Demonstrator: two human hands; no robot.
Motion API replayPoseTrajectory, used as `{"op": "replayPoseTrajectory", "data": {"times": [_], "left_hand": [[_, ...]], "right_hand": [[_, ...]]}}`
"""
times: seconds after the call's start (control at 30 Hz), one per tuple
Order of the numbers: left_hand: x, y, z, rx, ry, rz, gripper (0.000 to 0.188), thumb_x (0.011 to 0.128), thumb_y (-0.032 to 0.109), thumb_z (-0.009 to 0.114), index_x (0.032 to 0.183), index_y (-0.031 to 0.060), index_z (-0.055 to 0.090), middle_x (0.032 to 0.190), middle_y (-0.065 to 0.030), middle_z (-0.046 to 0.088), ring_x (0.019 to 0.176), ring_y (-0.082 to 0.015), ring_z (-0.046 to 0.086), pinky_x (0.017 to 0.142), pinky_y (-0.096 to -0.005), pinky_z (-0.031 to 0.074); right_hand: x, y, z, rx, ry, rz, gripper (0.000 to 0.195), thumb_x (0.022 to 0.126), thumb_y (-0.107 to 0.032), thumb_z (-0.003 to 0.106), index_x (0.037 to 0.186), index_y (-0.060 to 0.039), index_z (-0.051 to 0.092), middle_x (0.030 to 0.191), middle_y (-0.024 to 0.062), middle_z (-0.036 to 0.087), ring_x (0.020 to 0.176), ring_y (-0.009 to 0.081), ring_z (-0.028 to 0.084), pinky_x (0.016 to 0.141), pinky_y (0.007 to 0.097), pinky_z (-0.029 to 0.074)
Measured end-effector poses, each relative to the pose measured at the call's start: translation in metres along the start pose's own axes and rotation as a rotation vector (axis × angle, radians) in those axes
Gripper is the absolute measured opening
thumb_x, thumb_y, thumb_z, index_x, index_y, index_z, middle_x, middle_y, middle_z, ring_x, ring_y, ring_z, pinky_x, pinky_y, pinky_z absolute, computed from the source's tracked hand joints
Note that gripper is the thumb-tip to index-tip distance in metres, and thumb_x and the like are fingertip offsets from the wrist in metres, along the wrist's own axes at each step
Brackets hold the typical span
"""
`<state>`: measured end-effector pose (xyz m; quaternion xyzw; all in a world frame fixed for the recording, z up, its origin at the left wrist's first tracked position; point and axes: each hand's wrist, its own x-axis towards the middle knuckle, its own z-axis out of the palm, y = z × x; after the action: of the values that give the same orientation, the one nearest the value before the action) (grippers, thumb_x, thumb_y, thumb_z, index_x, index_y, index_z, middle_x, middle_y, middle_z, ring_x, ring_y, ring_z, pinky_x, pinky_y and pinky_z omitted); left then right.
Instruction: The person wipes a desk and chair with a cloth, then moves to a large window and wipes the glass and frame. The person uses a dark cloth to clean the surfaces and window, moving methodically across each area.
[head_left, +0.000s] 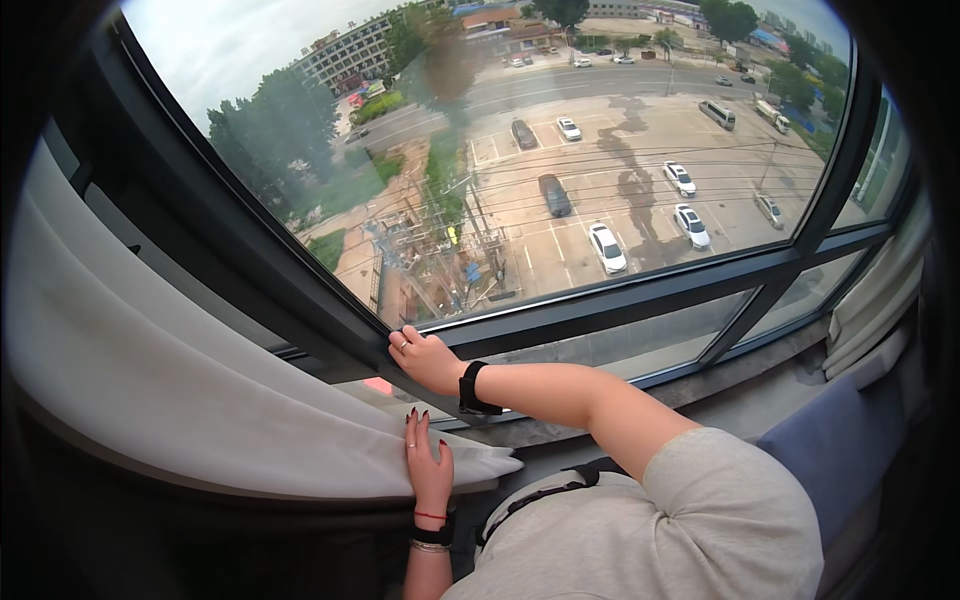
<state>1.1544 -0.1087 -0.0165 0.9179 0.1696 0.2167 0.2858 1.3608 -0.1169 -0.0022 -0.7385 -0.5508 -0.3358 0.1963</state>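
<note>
My right hand (426, 361) reaches across to the lower left corner of a dark window frame (600, 311), its fingers curled at the frame's edge. It wears a ring, and a black band is round the wrist. Below it, my left hand (430, 463) lies with extended fingers against a pale curtain (225, 390), back of the hand up and thumb apart. A ring, dark nail polish, a red cord, a black band and bracelets show on this hand and wrist. The curtain hangs in folds along the left side, its lower end near my left hand.
Lower glass panes (637, 337) and a grey sill (735, 367) run beneath the main window. Another curtain (874, 307) hangs at the right, above a blue-grey fabric surface (832, 450). Outside, far below, are a parking lot (600, 165) with several cars, a road and trees.
</note>
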Motion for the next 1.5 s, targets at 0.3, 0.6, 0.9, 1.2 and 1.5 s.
{"op": "replayPoseTrajectory", "data": {"times": [0.3, 0.6, 0.9, 1.2, 1.5], "left_hand": [[-0.005, 0.008, 0.010, -0.032, 0.002, 0.014, 0.050, 0.085, -0.001, 0.053, 0.135, -0.0015, 0.051, 0.147, -0.0207, 0.044, 0.136, -0.0379, 0.042, 0.111, -0.0440, 0.036], [0.017, 0.059, 0.054, -0.135, -0.075, 0.139, 0.048, 0.084, -0.002, 0.054, 0.132, -0.0025, 0.052, 0.144, -0.0202, 0.045, 0.131, -0.0378, 0.046, 0.108, -0.0433, 0.038], [0.037, 0.143, 0.116, -0.169, -0.096, 0.267, 0.048, 0.083, -0.004, 0.054, 0.132, -0.0024, 0.053, 0.144, -0.0190, 0.045, 0.137, -0.0368, 0.042, 0.111, -0.0426, 0.036], [0.063, 0.208, 0.163, -0.056, 0.065, 0.393, 0.055, 0.080, -0.006, 0.055, 0.134, -0.0006, 0.051, 0.147, -0.0181, 0.042, 0.142, -0.0388, 0.034, 0.115, -0.0456, 0.031], [0.071, 0.204, 0.208, 0.108, 0.158, 0.345, 0.065, 0.078, -0.003, 0.058, 0.142, -0.0010, 0.043, 0.151, -0.0190, 0.037, 0.142, -0.0413, 0.031, 0.117, -0.0476, 0.027]], "right_hand": [[-0.002, -0.003, 0.007, 0.006, -0.028, 0.027, 0.019, 0.078, -0.016, 0.062, 0.096, -0.0104, 0.063, 0.102, 0.0039, 0.053, 0.100, 0.0198, 0.051, 0.053, 0.0255, 0.043], [-0.081, 0.070, -0.059, -0.127, -0.101, -0.020, 0.030, 0.079, -0.021, 0.063, 0.106, -0.0115, 0.053, 0.109, 0.0048, 0.050, 0.106, 0.0213, 0.047, 0.078, 0.0327, 0.038], [-0.202, 0.180, -0.169, -0.258, -0.116, 0.060, 0.031, 0.080, -0.017, 0.060, 0.109, -0.0117, 0.051, 0.119, 0.0061, 0.050, 0.111, 0.0222, 0.047, 0.088, 0.0350, 0.037], [-0.313, 0.277, -0.279, -0.418, -0.107, 0.279, 0.026, 0.081, -0.016, 0.060, 0.106, -0.0161, 0.051, 0.111, 0.0025, 0.048, 0.107, 0.0193, 0.048, 0.086, 0.0333, 0.037], [-0.403, 0.359, -0.373, -0.475, -0.089, 0.515, 0.042, 0.071, -0.011, 0.073, 0.108, -0.0133, 0.053, 0.112, 0.0067, 0.048, 0.108, 0.0257, 0.048, 0.085, 0.0327, 0.047]]}}
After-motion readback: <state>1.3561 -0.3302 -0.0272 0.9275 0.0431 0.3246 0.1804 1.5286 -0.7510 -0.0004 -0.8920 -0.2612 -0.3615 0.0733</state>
